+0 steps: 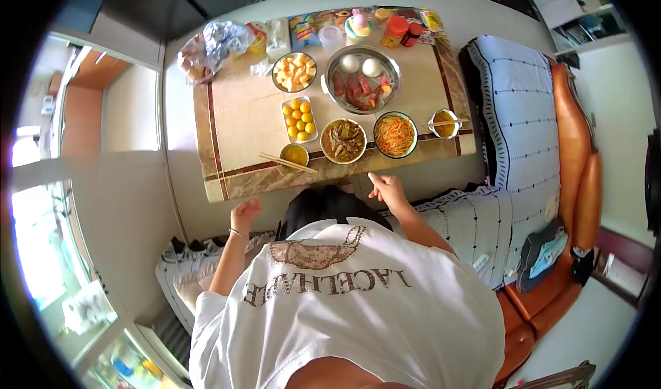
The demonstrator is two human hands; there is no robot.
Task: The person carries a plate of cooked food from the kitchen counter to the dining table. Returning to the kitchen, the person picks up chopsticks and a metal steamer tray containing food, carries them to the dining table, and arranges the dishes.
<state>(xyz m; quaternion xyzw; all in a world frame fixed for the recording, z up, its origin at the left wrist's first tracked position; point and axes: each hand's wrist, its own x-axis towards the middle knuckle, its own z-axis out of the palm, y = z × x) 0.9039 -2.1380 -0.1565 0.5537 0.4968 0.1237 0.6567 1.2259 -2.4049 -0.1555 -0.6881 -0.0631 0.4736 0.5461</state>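
My left hand point(246, 215) hangs off the near left edge of the table, its fingers loosely curled in with nothing visible in them. Just past the table's front edge, my right hand point(387, 188) has its index finger stretched out and the others bent, holding nothing. Nearest the left hand is a small bowl of yellow food point(295, 155) with a pair of chopsticks point(279, 160) lying across it. Beyond my right hand stand a bowl of orange shreds point(395, 133) and a bowl of brown stewed food point(343, 140).
On the table point(248, 134) are a tray of yellow balls point(298, 122), a bowl of yellow chunks point(294, 73), a metal pot point(392, 69) with reddish roots and two white round pieces, and another bowl point(445, 123) with chopsticks. Bags and jars line the far edge. A covered sofa point(520, 107) stands right.
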